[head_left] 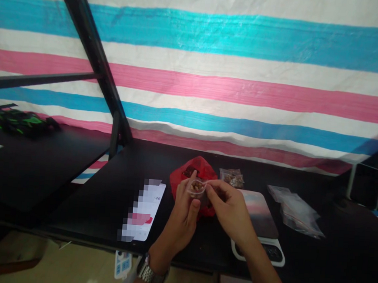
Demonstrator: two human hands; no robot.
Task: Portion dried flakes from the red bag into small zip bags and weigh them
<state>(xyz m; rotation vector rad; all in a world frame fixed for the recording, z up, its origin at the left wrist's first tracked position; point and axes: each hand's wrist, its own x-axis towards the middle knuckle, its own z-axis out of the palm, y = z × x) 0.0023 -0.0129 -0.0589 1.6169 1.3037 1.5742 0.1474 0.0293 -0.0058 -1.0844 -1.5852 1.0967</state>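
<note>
A small clear bag [197, 188] with brown bits inside is held in front of the red bag [207, 168], covering part of it; whether the two touch cannot be made out. The left hand [183, 208] has its fingers curled round the small clear bag, and the right hand [231, 206] pinches its open mouth between thumb and forefinger; the other right fingers are folded and mostly hidden. What the brown bits are is too small to tell. The red bag lies on the black bench [95, 208], its dark contents only partly visible past the hands.

Just beyond the red bag, to its right, is a filled packet [232, 178]. Nearer, also right of the red bag, sits a scale [262, 212], its left side and part of its display hidden by the right hand and forearm. Farther right are flat clear bags [296, 211], overlapping so that they cannot be counted. Left of the red bag lies a phone [151, 208], its screen largely pixelated.
</note>
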